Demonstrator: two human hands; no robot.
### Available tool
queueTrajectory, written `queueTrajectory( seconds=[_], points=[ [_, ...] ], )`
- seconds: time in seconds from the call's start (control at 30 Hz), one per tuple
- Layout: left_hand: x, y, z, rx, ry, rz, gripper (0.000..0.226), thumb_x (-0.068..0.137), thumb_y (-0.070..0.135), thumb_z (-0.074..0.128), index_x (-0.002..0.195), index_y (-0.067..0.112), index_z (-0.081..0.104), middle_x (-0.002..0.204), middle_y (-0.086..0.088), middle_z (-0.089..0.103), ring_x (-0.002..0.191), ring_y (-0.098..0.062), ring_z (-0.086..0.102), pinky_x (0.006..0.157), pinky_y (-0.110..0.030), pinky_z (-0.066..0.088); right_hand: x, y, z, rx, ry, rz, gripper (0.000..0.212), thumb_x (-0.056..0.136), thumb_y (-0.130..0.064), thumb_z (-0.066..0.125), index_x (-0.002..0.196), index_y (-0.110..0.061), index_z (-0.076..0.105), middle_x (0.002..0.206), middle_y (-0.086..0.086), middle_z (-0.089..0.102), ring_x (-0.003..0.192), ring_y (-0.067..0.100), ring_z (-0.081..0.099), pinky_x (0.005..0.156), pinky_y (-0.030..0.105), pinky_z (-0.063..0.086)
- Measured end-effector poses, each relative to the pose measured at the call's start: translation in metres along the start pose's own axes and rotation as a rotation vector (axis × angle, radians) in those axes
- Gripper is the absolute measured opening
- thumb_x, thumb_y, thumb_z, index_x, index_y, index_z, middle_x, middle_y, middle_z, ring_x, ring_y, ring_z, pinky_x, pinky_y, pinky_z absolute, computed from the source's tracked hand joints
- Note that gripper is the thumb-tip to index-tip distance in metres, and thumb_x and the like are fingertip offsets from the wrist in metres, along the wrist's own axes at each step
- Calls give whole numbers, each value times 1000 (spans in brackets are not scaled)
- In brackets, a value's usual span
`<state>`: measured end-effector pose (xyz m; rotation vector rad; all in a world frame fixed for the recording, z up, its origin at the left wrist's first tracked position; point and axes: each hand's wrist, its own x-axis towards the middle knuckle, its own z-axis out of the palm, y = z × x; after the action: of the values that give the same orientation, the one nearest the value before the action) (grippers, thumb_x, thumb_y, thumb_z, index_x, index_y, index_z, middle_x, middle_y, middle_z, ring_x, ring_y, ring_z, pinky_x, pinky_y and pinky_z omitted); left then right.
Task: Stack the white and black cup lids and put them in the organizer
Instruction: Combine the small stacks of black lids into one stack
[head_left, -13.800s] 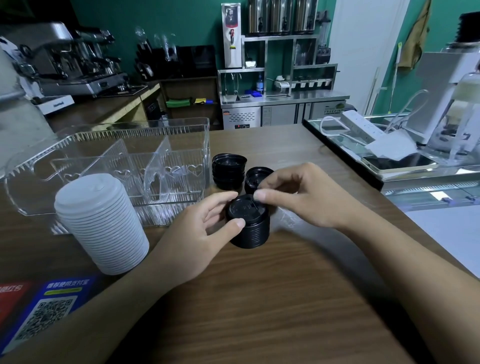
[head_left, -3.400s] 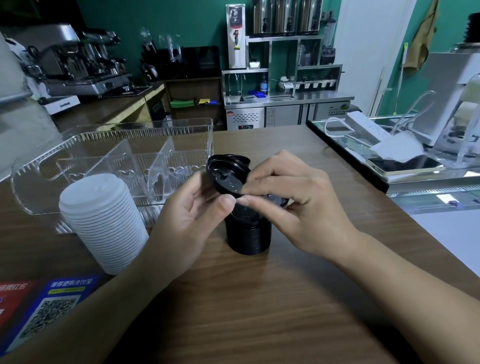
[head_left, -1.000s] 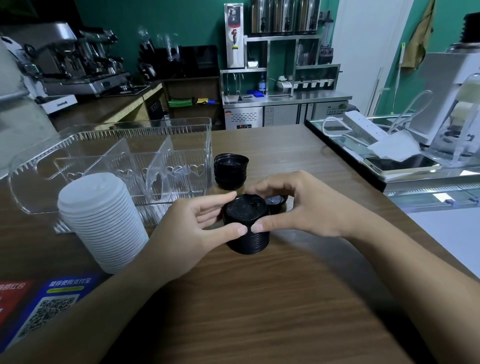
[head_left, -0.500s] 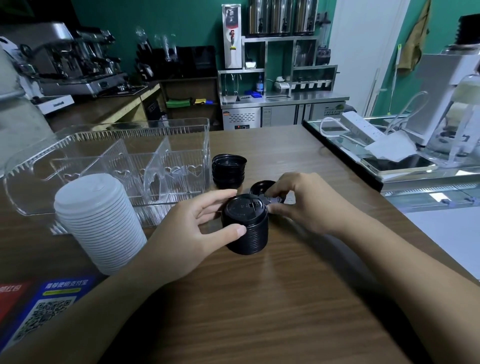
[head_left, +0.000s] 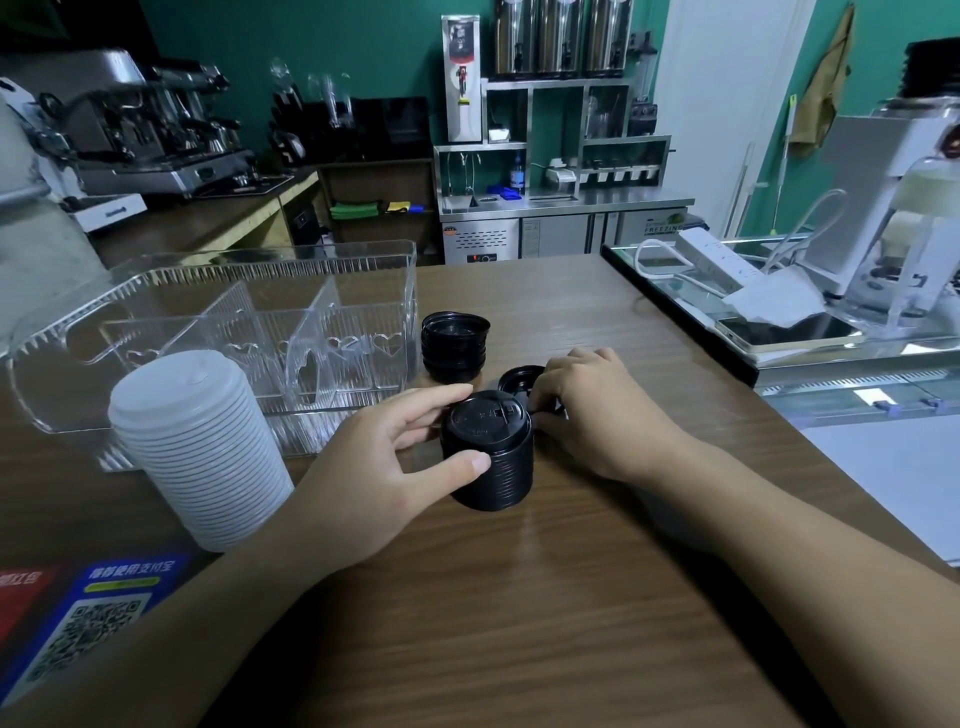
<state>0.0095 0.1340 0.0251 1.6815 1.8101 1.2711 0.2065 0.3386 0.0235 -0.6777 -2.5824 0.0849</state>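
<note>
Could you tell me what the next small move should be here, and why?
Probably lift the loose black lid with the right hand, which is already on it, and seat it on the black stack steadied by the left hand.

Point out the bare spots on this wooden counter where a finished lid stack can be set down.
Free: the brown wooden counter nearest the camera, between the forearms, and the far stretch behind the short black lid stack. Crowded: around the tall black lid stack, where the left hand holds it, the right hand covers loose lids, and the white lid stack fronts the clear plastic organizer.
</note>
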Motion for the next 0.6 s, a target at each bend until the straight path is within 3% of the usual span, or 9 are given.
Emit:
queueTrajectory(
  seconds=[0.17,0.27,0.47,0.6],
  points=[
    [0,0,0,0,-3,4,73,88,54,88,157,42,66,152,25,70,147,0,62,128,-42,49,1,-1,-1,59,7,35,25,86,-28,91,85,-34,67,93,-13,67,98,24,63,95,44,43],
    [0,0,0,7,-3,5,74,88,56,88,157,43,65,153,26,69,147,1,62,128,-42,49,0,1,-1,149,36,18,20,85,-31,95,87,-32,75,90,-17,67,91,19,64,95,47,48],
    [-1,3,-1,9,-18,-1,74,90,57,88,159,45,62,155,25,68,148,2,61,128,-42,49,0,2,-18,324,210,39,12,91,-28,92,87,-21,84,89,-11,77,83,11,67,87,38,54],
    [-1,8,-1,-28,11,8,69,96,48,87,160,37,63,154,26,68,146,6,61,129,-38,48,-2,-6,-34,414,343,76,11,93,-31,91,87,-24,84,89,-12,76,90,10,67,89,36,53]
  ],
)
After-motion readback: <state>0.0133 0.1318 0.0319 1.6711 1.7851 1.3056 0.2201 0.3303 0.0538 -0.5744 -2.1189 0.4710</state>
